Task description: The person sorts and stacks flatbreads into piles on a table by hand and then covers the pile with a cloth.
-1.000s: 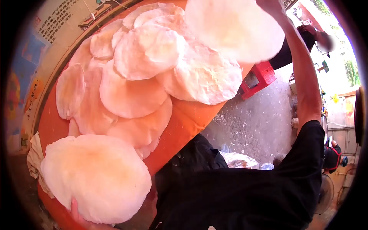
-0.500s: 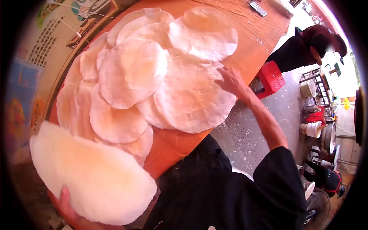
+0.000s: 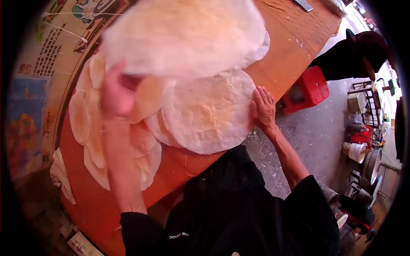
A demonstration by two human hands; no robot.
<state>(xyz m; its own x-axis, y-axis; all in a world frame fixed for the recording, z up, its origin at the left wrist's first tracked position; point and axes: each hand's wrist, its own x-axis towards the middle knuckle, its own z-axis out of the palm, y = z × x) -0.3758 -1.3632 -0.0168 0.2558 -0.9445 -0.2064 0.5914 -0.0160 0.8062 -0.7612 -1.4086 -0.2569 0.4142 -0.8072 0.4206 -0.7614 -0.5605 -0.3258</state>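
My left hand [image 3: 117,94], blurred by motion, grips the near edge of a large, thin, round flatbread [image 3: 183,38]. This pale sheet, browned in its middle, hangs blurred above the far part of the pile. My right hand [image 3: 264,106] lies with fingers stretched out against the right edge of a stack of flatbreads [image 3: 209,115]. More flatbreads [image 3: 87,111] overlap on the left of the table, partly hidden behind my left forearm. The raised sheet covers most of those at the back.
An orange-covered table [image 3: 286,38] carries the flatbreads. A remote-like device [image 3: 303,4] lies at its far edge. A red plastic stool [image 3: 307,89] and a person in dark clothes [image 3: 346,55] are beyond the right edge. A crumpled cloth [image 3: 61,175] lies at left.
My left hand has carried the flatbread from the lower left up over the far part of the pile. My right hand has shifted slightly down along the stack's right edge.
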